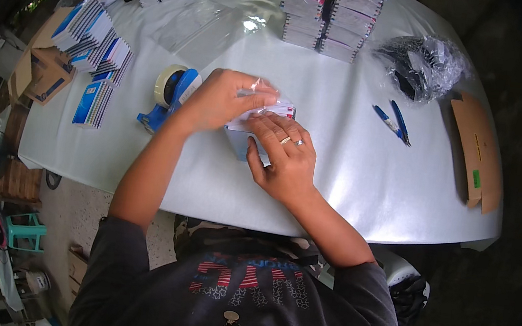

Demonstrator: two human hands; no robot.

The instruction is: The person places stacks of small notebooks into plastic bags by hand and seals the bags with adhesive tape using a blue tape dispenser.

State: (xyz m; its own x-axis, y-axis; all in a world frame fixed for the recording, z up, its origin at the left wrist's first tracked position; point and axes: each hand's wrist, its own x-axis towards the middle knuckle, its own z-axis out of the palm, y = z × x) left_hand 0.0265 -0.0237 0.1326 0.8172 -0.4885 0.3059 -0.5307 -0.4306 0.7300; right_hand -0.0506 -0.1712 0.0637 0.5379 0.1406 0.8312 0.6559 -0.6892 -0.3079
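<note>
In front of me on the table is a small block-shaped stack of booklets [237,142] with a pale bluish near side, in clear plastic film. My left hand [220,98] reaches over its far left corner, thumb and fingers closing on the loose plastic film [259,86] at the top. From the near right, my right hand [284,156], with rings on two fingers, grips the stack: fingers across the top, thumb against the near side. Both hands hide much of the stack. Just left of my left hand lies a blue tape dispenser [162,112] with a roll of tape [169,84].
Blue spiral notebooks [91,103] lie piled at the left beside an open cardboard box [47,75]. Wrapped notebook stacks [357,18] stand at the back. Flat clear bags [192,29], crumpled plastic [426,66], two pens [400,120] and a cardboard piece [478,154] lie around.
</note>
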